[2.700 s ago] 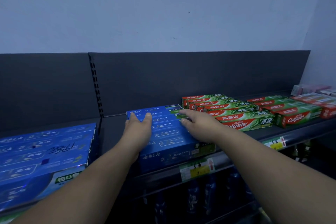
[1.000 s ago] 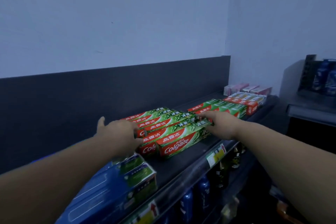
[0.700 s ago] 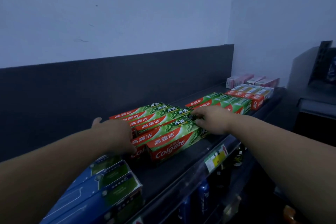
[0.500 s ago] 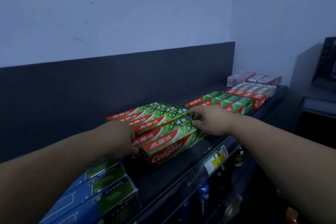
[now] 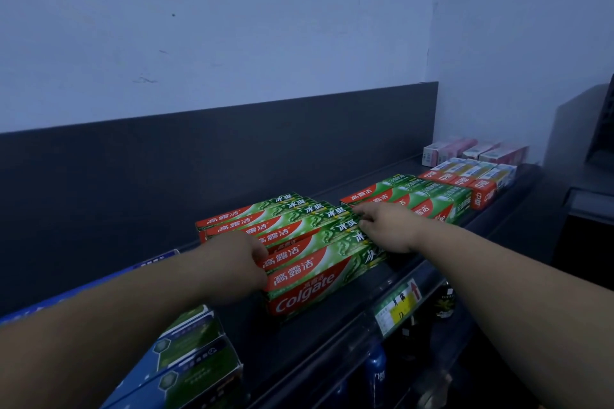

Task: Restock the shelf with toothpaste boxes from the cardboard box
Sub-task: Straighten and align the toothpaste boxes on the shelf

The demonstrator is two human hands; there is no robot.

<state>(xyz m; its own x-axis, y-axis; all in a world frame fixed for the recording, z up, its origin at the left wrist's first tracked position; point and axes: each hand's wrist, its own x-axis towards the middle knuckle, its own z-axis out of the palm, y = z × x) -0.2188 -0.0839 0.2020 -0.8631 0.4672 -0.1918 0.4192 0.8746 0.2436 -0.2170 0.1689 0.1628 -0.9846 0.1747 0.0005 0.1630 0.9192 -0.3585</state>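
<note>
Colgate stack (image 5: 309, 272) on the shelf (image 5: 315, 339): about six boxes (dim, count unsure). Left hand (image 5: 237, 262) against its left end, fingers hidden, grip cannot be told; right hand (image 5: 387, 226) at its right end, fingers outstretched, pressing the boxes.

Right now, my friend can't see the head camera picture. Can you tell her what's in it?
Two bare hands rest on a row of red-and-green Colgate boxes on a dark shelf, the left hand at one end, the right hand at the other. Blue boxes lie nearer left; pink boxes sit far right.
</note>
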